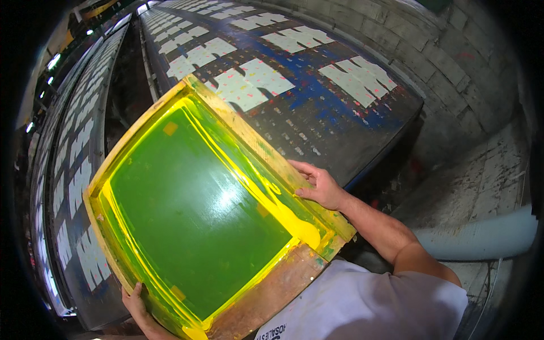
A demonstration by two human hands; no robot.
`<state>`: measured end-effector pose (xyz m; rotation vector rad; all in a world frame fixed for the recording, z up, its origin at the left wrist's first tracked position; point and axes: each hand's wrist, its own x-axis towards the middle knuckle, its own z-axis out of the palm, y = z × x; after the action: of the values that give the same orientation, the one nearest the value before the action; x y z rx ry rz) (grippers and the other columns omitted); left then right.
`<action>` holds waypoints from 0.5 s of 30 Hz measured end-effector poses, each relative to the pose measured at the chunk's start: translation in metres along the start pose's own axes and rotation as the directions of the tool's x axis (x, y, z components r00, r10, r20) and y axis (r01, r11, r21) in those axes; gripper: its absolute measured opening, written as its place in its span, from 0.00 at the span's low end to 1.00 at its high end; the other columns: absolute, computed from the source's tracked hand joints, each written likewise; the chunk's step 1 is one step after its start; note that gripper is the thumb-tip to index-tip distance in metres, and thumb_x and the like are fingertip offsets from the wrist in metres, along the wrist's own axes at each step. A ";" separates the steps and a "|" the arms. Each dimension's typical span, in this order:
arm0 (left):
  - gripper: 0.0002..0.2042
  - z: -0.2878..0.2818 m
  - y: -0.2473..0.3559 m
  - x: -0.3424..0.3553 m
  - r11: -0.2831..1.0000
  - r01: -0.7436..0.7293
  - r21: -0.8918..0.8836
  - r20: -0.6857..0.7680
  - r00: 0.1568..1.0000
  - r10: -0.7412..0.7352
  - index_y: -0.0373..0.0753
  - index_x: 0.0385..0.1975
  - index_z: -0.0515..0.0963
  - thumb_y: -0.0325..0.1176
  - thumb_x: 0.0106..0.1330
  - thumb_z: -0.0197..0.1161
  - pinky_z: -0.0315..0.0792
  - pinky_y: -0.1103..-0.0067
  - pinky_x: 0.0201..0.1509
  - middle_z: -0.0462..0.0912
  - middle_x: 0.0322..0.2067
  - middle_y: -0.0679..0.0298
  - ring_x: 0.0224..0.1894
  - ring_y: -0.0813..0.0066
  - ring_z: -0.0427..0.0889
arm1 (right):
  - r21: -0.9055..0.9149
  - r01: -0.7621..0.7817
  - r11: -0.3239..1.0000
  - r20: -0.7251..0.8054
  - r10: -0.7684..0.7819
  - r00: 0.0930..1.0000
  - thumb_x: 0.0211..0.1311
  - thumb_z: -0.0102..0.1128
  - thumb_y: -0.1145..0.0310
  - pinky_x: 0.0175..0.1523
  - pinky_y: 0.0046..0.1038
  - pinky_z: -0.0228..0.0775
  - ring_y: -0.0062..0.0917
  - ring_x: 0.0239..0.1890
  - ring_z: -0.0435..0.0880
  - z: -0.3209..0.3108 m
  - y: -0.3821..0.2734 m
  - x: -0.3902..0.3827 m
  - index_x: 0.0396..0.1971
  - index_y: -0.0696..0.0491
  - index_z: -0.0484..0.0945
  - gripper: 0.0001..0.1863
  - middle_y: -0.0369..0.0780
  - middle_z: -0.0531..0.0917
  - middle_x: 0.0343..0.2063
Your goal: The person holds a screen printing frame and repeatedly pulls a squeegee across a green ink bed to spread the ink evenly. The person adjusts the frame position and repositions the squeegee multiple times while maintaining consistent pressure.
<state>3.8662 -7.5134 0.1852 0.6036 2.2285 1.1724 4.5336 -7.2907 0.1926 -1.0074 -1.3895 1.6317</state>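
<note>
Between my hands is a large screen printing frame (249,133) with wooden sides, held tilted in front of my body. Its mesh (175,187) is green, and thick yellow ink (303,226) lies along the inner edges, pooled most at the near right corner. My right hand (320,187) grips the right wooden rail, thumb on top and fingers over the outer side. At the lower left, my left hand (136,306) is closed around the left rail; part of it is hidden by the frame.
A long dark printing table (340,141) runs away ahead, bearing rows of pale printed fabric pieces (255,85). Another long table (85,187) with similar pieces stands to the left, across a dark gap. A block wall (453,73) and a thick pale pipe (481,235) are on the right.
</note>
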 end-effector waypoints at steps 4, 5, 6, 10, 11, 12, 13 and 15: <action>0.25 0.018 0.009 0.013 0.998 -0.013 -0.060 0.101 0.995 0.019 0.29 0.68 0.79 0.20 0.71 0.71 0.83 0.70 0.52 0.90 0.51 0.56 0.46 0.66 0.89 | -0.050 0.060 0.997 -0.047 -0.063 0.997 0.72 0.79 0.65 0.83 0.35 0.61 0.28 0.77 0.73 -0.016 -0.003 -0.008 0.84 0.64 0.59 0.49 0.47 0.74 0.77; 0.25 0.007 0.025 0.018 0.996 -0.080 0.033 0.041 0.996 0.079 0.29 0.68 0.79 0.20 0.71 0.71 0.82 0.70 0.53 0.90 0.51 0.56 0.47 0.66 0.89 | -0.003 0.063 0.998 -0.082 -0.063 0.995 0.72 0.79 0.67 0.83 0.34 0.62 0.28 0.77 0.74 -0.009 0.010 -0.011 0.84 0.63 0.59 0.48 0.47 0.75 0.77; 0.25 0.017 0.028 0.024 0.992 -0.117 0.055 0.051 0.992 0.115 0.28 0.68 0.79 0.20 0.70 0.71 0.82 0.70 0.53 0.90 0.51 0.56 0.47 0.66 0.89 | -0.004 0.088 0.996 -0.085 -0.088 0.992 0.72 0.79 0.67 0.82 0.34 0.62 0.28 0.77 0.74 -0.015 0.014 -0.012 0.84 0.64 0.60 0.48 0.47 0.75 0.77; 0.24 0.052 0.076 0.027 0.977 -0.194 0.083 0.055 0.980 0.190 0.28 0.67 0.79 0.20 0.70 0.72 0.82 0.72 0.55 0.90 0.51 0.56 0.47 0.67 0.89 | -0.001 0.124 0.992 -0.128 -0.123 0.984 0.73 0.79 0.66 0.81 0.34 0.63 0.28 0.76 0.75 -0.070 0.027 -0.004 0.83 0.64 0.61 0.47 0.46 0.76 0.76; 0.24 0.070 0.091 0.020 0.978 -0.192 0.082 0.061 0.980 0.187 0.28 0.67 0.79 0.20 0.70 0.72 0.82 0.72 0.55 0.90 0.51 0.56 0.47 0.67 0.89 | -0.001 0.140 0.990 -0.120 -0.139 0.983 0.73 0.79 0.65 0.81 0.34 0.64 0.27 0.76 0.75 -0.104 0.020 0.011 0.83 0.64 0.61 0.47 0.46 0.76 0.75; 0.25 0.106 0.108 -0.002 0.982 -0.181 0.054 0.061 0.982 0.178 0.28 0.67 0.79 0.20 0.70 0.72 0.82 0.73 0.56 0.90 0.51 0.57 0.47 0.68 0.89 | -0.013 0.157 0.987 -0.085 -0.158 0.984 0.73 0.79 0.65 0.81 0.35 0.64 0.27 0.75 0.75 -0.165 0.003 0.028 0.83 0.64 0.61 0.47 0.46 0.77 0.75; 0.25 0.112 0.118 -0.011 0.986 -0.162 0.044 0.085 0.984 0.158 0.28 0.67 0.79 0.20 0.69 0.72 0.81 0.74 0.56 0.90 0.51 0.57 0.48 0.68 0.89 | -0.012 0.158 0.987 -0.073 -0.159 0.985 0.73 0.78 0.65 0.81 0.35 0.65 0.27 0.75 0.76 -0.186 -0.004 0.037 0.83 0.64 0.62 0.47 0.45 0.78 0.74; 0.25 0.132 0.142 -0.043 0.982 -0.163 0.096 0.022 0.987 0.161 0.28 0.66 0.79 0.20 0.69 0.73 0.81 0.74 0.56 0.90 0.51 0.57 0.48 0.69 0.89 | 0.040 0.122 0.992 -0.031 -0.121 0.992 0.73 0.79 0.64 0.79 0.35 0.67 0.27 0.73 0.78 -0.222 -0.018 0.040 0.82 0.63 0.63 0.46 0.46 0.80 0.72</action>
<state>4.0027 -7.3863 0.2541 0.8440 2.2698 1.1387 4.7211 -7.1641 0.1852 -0.9008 -1.3655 1.5453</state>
